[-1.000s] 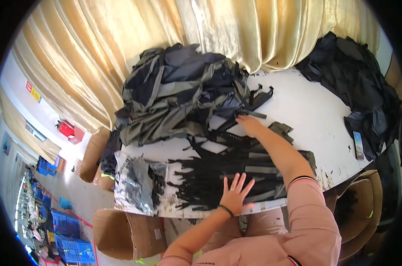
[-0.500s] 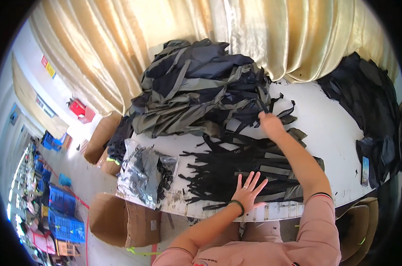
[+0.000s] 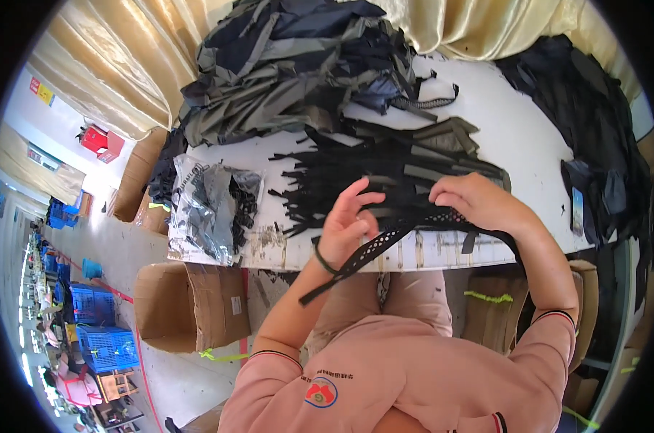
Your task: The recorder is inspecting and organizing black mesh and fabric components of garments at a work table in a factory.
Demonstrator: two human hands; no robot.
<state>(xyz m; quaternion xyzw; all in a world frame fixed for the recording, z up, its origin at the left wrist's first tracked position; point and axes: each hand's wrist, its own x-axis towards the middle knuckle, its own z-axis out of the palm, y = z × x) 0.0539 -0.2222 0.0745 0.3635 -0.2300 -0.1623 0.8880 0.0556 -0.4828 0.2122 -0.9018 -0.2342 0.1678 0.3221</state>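
My right hand point(image 3: 473, 200) is closed on a long black mesh strap point(image 3: 406, 229) near the table's front edge. The strap's left end slants down across my left wrist and its right end droops beside my right forearm. My left hand point(image 3: 352, 220) is raised next to the strap, fingers apart, the thumb close to the mesh. Whether it touches the strap I cannot tell. Beneath and beyond both hands lies a flat stack of black straps point(image 3: 320, 177) with grey fabric parts, loose ends pointing left. A wide grey strap piece point(image 3: 446, 137) lies at its far side.
A large heap of dark grey and black fabric point(image 3: 291, 72) covers the far side of the white table point(image 3: 496, 130). A clear plastic bag point(image 3: 208, 206) sits left, more black fabric point(image 3: 572, 101) right, with a phone point(image 3: 577, 211). Cardboard boxes point(image 3: 190, 307) stand below.
My right hand has come back from the far heap toward me and now holds a mesh strap. My left hand has lifted off the stack. The view has tilted toward my body.
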